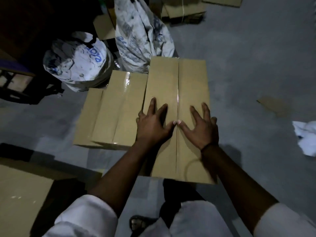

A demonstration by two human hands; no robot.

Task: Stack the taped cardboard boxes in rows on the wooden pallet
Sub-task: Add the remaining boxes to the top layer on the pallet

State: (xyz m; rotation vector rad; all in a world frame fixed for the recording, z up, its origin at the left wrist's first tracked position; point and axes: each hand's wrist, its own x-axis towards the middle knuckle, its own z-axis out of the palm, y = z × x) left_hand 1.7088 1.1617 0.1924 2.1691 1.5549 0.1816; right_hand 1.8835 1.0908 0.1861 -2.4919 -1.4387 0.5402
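Hands: left hand (152,124) and right hand (201,128) spread flat, pressing the top of the taped cardboard box (164,79), thumbs meeting at its seam, equally placed. Box axis 12–6 o'clock. Second taped box (119,108) abuts at 9 o'clock. Pallet unseen.

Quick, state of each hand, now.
Left hand: open, fingers spread, pressing the brown taped cardboard box.
Right hand: open, fingers spread on the same box.

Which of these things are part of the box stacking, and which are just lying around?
Job: box under the hands, neighbouring taped box, left hand, right hand.
Lying about: round white sack, tall white sack, flattened cardboard, cardboard scrap, crumpled white material.
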